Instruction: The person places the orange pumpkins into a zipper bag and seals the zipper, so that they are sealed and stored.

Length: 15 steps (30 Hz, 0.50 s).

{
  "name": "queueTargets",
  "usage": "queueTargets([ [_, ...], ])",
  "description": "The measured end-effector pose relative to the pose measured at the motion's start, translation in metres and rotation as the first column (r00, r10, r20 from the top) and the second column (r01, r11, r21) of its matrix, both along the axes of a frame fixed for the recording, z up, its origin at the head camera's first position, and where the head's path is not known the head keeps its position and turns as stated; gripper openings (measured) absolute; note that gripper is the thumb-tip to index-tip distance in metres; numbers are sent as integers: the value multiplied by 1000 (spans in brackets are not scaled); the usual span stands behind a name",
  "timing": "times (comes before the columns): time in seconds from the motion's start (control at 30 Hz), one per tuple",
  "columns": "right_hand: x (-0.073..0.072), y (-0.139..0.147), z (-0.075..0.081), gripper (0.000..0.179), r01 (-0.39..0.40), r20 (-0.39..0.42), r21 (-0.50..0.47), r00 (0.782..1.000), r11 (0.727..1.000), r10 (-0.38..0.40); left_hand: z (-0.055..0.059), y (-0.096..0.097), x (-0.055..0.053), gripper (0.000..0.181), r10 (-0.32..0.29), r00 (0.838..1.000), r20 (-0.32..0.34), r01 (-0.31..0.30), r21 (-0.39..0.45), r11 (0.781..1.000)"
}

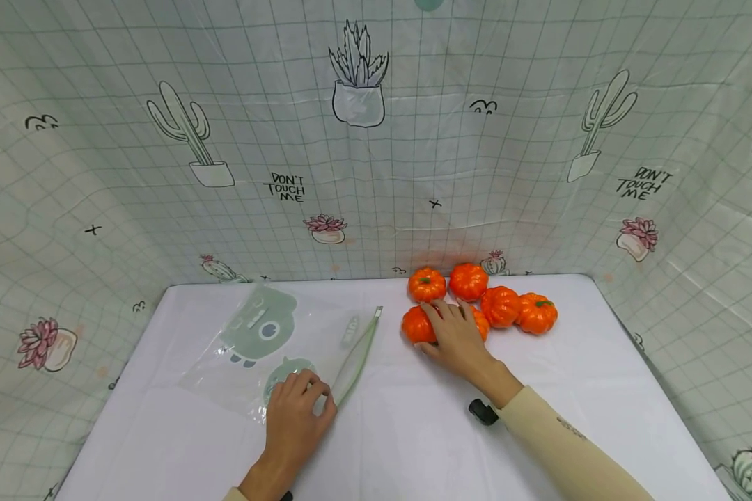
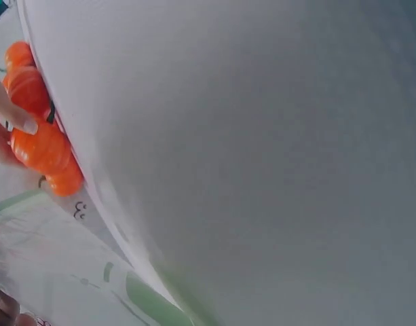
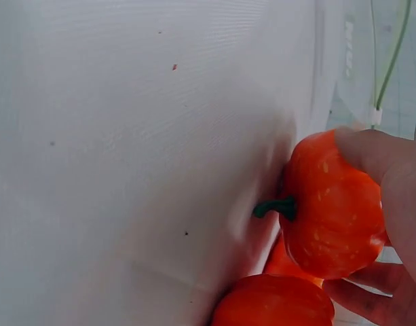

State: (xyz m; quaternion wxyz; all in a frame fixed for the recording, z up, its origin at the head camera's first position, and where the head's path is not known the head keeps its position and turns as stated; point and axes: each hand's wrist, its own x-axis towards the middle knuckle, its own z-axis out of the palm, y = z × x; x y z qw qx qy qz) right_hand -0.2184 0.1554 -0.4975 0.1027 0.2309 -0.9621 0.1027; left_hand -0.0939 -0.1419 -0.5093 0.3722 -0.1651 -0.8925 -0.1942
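My left hand (image 1: 297,417) is at the near end of a clear zip bag (image 1: 326,320) printed with green cartoon figures, thumb and forefinger pinching the bag's edge. The bag lies flat, its green-edged mouth (image 1: 366,348) slightly parted and facing right. My right hand (image 1: 456,341) grips a small orange toy pumpkin (image 1: 417,325), the front-left one of a cluster. In the right wrist view, the thumb lies over this pumpkin (image 3: 333,210), whose dark green stem shows. Another pumpkin (image 1: 481,324) is partly hidden behind the right hand.
Several more pumpkins stand close together at the back right: one at the left (image 1: 427,285), one behind (image 1: 468,281), others to the right (image 1: 536,314). A white cloth (image 1: 401,445) covers the table. A patterned curtain (image 1: 376,167) rises behind it.
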Motion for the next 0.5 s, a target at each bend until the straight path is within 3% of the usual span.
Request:
queueTargets([
  [0.5, 6, -6, 7, 80, 18, 25, -51, 1000, 999, -17, 1, 2, 0, 20, 50, 998, -28, -50, 19, 999],
])
